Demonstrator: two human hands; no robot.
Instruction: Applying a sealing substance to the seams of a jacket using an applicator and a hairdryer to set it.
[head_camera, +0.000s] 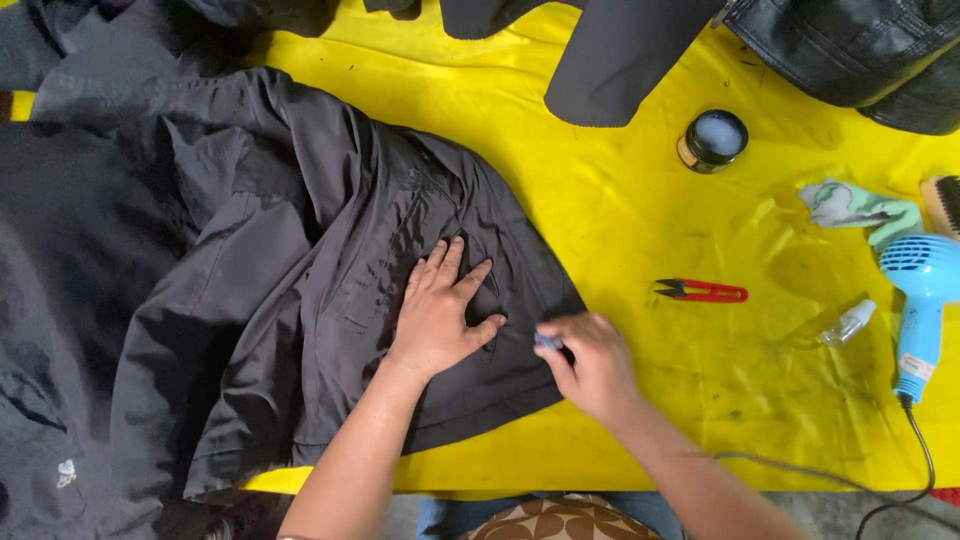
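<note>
A dark grey jacket lies spread over the left half of a yellow table cover. My left hand rests flat on the jacket's shiny lining, fingers apart, pressing the cloth down. My right hand is at the jacket's right edge, its fingertips pinched on a small grey-blue object that touches the fabric. What the small object is cannot be made out.
Red thread snips lie to the right of my hands. Farther right are a small clear bottle, a blue hair dryer with cord, a crumpled cloth, a brush, and an open round tin. Dark garments hang over the far edge.
</note>
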